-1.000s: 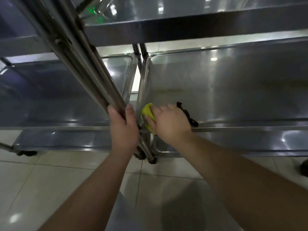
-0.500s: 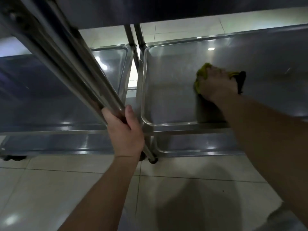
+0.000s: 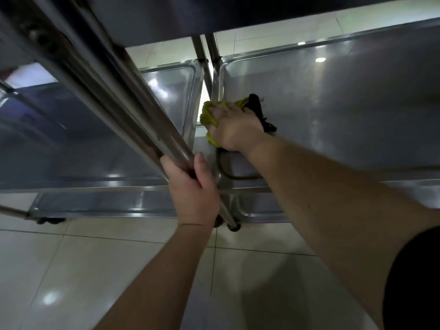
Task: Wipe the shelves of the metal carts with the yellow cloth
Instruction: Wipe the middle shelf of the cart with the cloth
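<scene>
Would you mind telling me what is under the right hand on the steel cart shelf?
A crumpled yellow cloth shows under the right hand, pressed on the steel cart shelf. The hand covers most of the cloth.

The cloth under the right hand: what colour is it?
Yellow cloth with a black edge, head view.
</scene>
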Demonstrator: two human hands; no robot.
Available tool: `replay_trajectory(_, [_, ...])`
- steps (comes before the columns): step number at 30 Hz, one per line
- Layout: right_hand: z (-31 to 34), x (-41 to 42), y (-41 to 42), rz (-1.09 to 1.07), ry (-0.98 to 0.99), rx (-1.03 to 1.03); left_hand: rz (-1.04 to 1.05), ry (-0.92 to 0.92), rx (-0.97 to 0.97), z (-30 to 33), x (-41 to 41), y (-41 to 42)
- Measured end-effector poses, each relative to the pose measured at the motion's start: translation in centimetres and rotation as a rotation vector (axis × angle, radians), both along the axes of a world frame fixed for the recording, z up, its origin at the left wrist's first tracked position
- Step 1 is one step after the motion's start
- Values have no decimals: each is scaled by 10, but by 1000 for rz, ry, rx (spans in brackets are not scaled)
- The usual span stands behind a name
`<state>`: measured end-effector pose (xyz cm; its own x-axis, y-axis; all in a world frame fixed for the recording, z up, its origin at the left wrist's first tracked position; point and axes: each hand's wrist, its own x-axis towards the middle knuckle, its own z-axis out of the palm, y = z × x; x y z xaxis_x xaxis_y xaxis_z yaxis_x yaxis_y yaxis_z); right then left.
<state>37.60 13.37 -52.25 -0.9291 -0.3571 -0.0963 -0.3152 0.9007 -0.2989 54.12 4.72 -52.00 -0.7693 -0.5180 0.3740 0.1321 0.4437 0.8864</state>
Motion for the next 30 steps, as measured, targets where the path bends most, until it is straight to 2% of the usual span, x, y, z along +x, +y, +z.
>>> replay_trajectory(3, [-3, 3, 34, -47, 47, -7, -8, -3, -11, -3, -2, -3])
replay_trajectory(9, [-7, -16, 167, -409, 45, 86, -21, -25, -14, 2, 0, -2])
replay_trajectory(13, [-14, 5, 244, -605, 73, 99, -28, -21, 11, 5, 2, 2])
replay_trajectory(18, [-4, 44, 211, -552, 77, 93, -20, -40, 24, 6, 3, 4])
replay_trajectory(20, [-2, 61, 170, -419, 107, 112, -19, -48, 25, 6, 4, 4])
replay_trajectory(26, [-1, 116, 45, -129, -40, 84, -20, -47, 3, 4, 4, 1])
replay_trajectory(30, [0, 114, 64, -33, -3, 63, -20, -52, -10, 5, 5, 0])
